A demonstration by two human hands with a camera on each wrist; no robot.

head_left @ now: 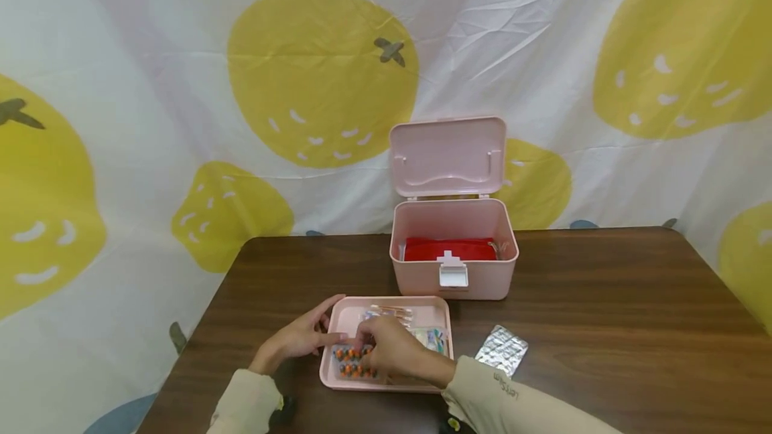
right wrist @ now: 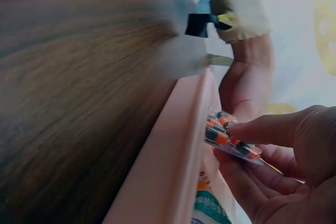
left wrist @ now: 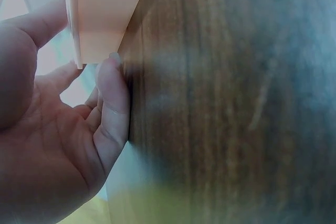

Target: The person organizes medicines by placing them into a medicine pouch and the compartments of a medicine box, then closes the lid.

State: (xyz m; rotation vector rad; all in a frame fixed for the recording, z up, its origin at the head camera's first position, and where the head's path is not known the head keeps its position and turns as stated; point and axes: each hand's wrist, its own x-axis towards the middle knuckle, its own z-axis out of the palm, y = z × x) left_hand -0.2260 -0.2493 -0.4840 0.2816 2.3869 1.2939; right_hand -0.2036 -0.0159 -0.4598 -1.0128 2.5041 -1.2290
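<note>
A shallow pink tray (head_left: 346, 320) lies on the table near me. My right hand (head_left: 398, 350) pinches a clear blister pack (head_left: 356, 372) of orange and dark capsules at the tray's left side; thumb and fingers on either side of the pack show in the right wrist view. My left hand (head_left: 298, 337) holds the tray's left edge, its thumb over the rim and its other fingers along the outside wall. Behind the right hand, thin brown-tipped sticks (head_left: 392, 311) in clear wrapping lie in the tray. A small packet with coloured print (head_left: 433, 338) sits at its right side, partly hidden by that hand.
A pink box (head_left: 452, 280) with its lid raised stands behind the tray, a red pouch (head_left: 449, 250) inside. Right of the tray lies a silver foil pack (head_left: 502, 351) on the brown wooden table (head_left: 615, 327). A fruit-patterned cloth (head_left: 543, 86) hangs behind the table.
</note>
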